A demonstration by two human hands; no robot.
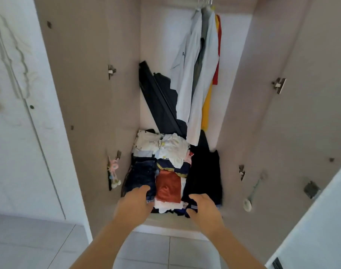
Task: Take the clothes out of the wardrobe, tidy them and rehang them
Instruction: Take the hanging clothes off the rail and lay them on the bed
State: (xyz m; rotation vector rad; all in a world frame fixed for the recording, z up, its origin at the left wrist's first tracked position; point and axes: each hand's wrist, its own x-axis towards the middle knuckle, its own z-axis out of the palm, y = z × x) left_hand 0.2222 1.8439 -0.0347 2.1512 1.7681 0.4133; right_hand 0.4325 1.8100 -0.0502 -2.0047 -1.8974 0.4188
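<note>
Inside the open pale beige wardrobe [88, 94], the heap of folded clothes [171, 152] lies on the bottom, toward 6 o'clock. In it a rust-orange folded top [168, 187] sits in the middle, dark blue denim jeans [141, 173] at its 9 o'clock and a black folded garment [204, 171] at its 3 o'clock.

The left hand [133, 202] lies on the front edge of the jeans with its fingers bent over the denim. Whether its grip has closed on the cloth I cannot tell, as the frame is blurred there. The right hand [203, 208] has its grip curled, thumb below and fingers above, pinching the dark front edge of the black garment.

At 1 o'clock a long pale blue shirt [187, 74] hangs on the rail beside a yellow garment [206, 109] — a black flat board [158, 101] leans behind the heap. Grey floor tiles [146, 249] lie at 6 o'clock.
</note>
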